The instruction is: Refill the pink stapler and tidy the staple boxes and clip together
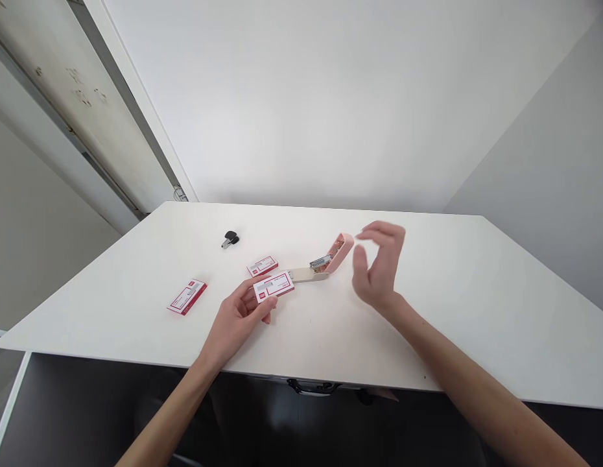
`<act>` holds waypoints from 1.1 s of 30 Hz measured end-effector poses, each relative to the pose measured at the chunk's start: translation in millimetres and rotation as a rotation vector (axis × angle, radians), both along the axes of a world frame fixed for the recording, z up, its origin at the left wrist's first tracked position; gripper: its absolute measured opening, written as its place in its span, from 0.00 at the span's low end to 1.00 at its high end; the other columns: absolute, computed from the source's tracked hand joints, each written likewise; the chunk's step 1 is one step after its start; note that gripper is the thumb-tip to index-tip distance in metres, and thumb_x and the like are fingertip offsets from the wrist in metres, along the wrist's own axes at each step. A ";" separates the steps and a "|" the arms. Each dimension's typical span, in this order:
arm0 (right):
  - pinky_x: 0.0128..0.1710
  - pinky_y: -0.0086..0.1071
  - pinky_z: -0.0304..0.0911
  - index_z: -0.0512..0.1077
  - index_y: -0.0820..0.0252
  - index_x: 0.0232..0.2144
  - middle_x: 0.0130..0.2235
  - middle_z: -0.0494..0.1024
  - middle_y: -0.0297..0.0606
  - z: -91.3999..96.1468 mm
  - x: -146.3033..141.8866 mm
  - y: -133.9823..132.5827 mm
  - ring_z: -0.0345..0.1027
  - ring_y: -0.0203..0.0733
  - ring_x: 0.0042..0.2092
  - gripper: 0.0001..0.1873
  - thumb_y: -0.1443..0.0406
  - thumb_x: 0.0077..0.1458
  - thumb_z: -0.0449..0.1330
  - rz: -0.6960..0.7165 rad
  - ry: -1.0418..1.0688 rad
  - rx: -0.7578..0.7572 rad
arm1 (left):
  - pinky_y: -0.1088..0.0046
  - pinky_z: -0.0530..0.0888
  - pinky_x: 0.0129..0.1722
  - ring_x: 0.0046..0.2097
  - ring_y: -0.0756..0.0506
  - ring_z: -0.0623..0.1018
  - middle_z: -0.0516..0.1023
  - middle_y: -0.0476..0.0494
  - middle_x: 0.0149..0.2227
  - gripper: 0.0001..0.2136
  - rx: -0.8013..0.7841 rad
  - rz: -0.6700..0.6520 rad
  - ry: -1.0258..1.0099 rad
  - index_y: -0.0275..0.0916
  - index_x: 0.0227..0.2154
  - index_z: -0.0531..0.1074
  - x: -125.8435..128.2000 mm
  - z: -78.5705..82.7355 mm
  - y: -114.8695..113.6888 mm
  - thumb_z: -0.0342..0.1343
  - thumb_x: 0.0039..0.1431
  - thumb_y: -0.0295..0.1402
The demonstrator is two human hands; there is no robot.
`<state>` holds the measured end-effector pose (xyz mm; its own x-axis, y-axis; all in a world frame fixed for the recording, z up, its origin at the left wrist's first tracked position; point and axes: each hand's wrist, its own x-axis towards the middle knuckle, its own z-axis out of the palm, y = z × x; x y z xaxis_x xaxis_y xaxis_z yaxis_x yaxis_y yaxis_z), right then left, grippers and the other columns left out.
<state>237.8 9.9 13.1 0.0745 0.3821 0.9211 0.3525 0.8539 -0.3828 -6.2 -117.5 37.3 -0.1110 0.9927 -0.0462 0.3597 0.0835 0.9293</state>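
Observation:
My left hand (pixel 240 316) grips a small red-and-white staple box (pixel 273 286) between thumb and fingers, just above the table. Right beyond it lies an opened pink stapler (pixel 341 253), its top tilted up and its pale base (pixel 306 275) partly covered by the held box. Metal parts show inside the stapler. To the right of the stapler, my right hand (pixel 379 266) is raised with its fingers curved and the thumb apart from them; I see nothing held there. A second staple box (pixel 262 266) lies behind the held one.
Another red-and-white box (pixel 187 296) lies on the left of the white table (pixel 369 350). Farther back is a small black-and-metal object (pixel 230 239), perhaps a key. A white wall (pixel 311 104) rises behind the table, and a dark handle (pixel 314 388) shows under its front edge.

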 end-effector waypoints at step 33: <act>0.29 0.32 0.70 0.81 0.51 0.48 0.41 0.83 0.38 -12.3 -31.4 -31.9 0.78 0.39 0.32 0.13 0.56 0.66 0.63 0.935 -0.280 -0.896 | 0.61 0.81 0.49 0.51 0.36 0.83 0.84 0.41 0.52 0.26 0.029 0.057 -0.027 0.45 0.52 0.78 -7.3 -17.0 -1.4 0.69 0.54 0.52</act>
